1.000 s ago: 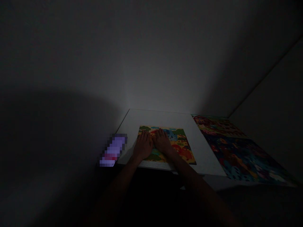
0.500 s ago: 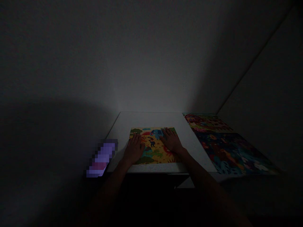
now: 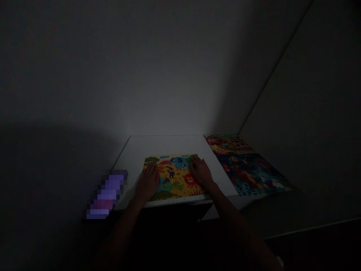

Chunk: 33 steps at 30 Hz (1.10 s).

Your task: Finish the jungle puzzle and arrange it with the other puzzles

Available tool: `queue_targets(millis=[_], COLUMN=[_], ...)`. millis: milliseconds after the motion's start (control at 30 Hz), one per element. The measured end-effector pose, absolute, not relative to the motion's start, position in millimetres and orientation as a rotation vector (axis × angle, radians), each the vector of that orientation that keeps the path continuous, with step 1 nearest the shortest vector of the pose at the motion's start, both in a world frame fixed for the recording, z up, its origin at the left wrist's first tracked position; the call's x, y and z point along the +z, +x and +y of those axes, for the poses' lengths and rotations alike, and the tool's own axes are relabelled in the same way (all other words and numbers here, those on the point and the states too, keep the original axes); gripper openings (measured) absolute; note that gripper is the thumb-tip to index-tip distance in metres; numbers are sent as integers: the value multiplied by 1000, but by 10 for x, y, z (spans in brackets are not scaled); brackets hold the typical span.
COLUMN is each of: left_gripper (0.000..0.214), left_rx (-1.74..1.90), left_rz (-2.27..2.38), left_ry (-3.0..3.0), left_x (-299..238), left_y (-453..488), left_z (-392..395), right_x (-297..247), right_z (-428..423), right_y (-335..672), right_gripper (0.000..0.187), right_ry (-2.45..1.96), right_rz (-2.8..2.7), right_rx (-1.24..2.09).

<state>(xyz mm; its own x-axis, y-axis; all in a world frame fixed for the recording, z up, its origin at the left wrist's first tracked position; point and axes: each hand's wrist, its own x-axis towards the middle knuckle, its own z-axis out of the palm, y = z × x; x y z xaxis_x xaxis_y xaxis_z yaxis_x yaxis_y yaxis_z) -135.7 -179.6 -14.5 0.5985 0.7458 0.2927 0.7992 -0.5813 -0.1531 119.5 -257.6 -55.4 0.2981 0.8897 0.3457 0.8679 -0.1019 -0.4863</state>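
Observation:
A colourful animal picture puzzle (image 3: 175, 176) lies flat near the front edge of a white table (image 3: 169, 145). My left hand (image 3: 147, 183) rests flat on the puzzle's left side, fingers stretched out. On the puzzle's right side my right hand (image 3: 201, 172) also lies flat and open. Neither hand holds anything. The room is very dark.
A larger dark-coloured puzzle (image 3: 242, 165) lies to the right, against the side wall. A blurred purple glowing object (image 3: 106, 194) sits at the table's left edge. Walls close in behind and on the right.
My hands have slid apart from the puzzle's middle to its left and right sides. The view has shifted, so everything sits further left in the frame.

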Motion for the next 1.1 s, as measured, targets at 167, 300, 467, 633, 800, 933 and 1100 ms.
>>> queue_targets(millis=[167,300,467,633,800,933,1100], left_gripper=[56,60,62,60,59,61,60], left_rx=[-392,-453,-441,-489,-530,-535,-551], left_rz=[-1105,-986,-966,-919,-975,-1014,-1030], left_ry=[-2504,-2525,-2549,-2594,-2641,-2702,-2759], left_x=[-330,-470,-503,-538,-561,-535,-516], left_y=[-1432,-1490,-1530,-1527,-1491,-1462,-1443], left_z=[-1609,-1400,-1328,-1361,-1410,-1450,-1493], right_x=[-564,-680,-749,-708,-591,-533,-512], right_z=[-2958,-3173,-3234,-3244,-3290,-3336,-3354], right_y=[1018,896,846,734,609,565,589], right_gripper=[39,41,47,46,45,46,45], right_ry=[-1755,-1758,-1840,-1953,-2117,-2188,-2222], right_rz=[-1628,-1630,-1602,-1533,-1473,-1478,-1515], right_rx=[-53,-102,-105,-157,-179,-186,-203])
